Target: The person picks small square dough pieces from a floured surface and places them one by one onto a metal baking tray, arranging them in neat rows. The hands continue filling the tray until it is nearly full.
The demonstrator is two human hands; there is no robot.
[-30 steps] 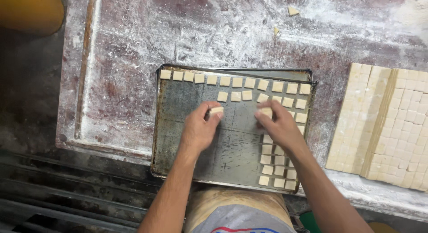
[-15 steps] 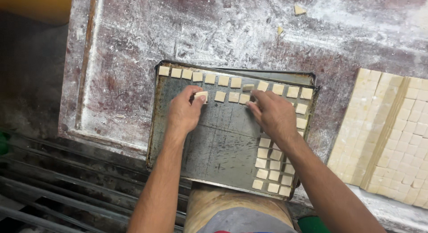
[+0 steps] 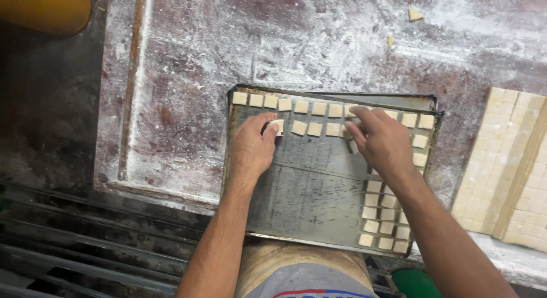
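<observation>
A dark metal baking tray (image 3: 310,201) lies on a floured worktop in front of me. Small square dough pieces (image 3: 302,106) run in a row along its far edge, with more down its right side (image 3: 380,212). My left hand (image 3: 250,147) rests on the tray's upper left part and pinches one dough square (image 3: 277,126) at the left end of a second row. My right hand (image 3: 382,139) lies over the upper right part, its fingers spread flat on the dough pieces there and covering some of them.
A slab of cut dough squares (image 3: 513,167) lies to the right of the tray. Two dough scraps (image 3: 415,14) sit at the far edge of the floured worktop (image 3: 188,81). A yellow rounded object (image 3: 43,10) is at top left. Dark rails (image 3: 85,247) run below left.
Both hands have moved up the tray toward its far edge. The left hand carried its dough square to the left end of the second row, and the right hand went to the upper right pieces.
</observation>
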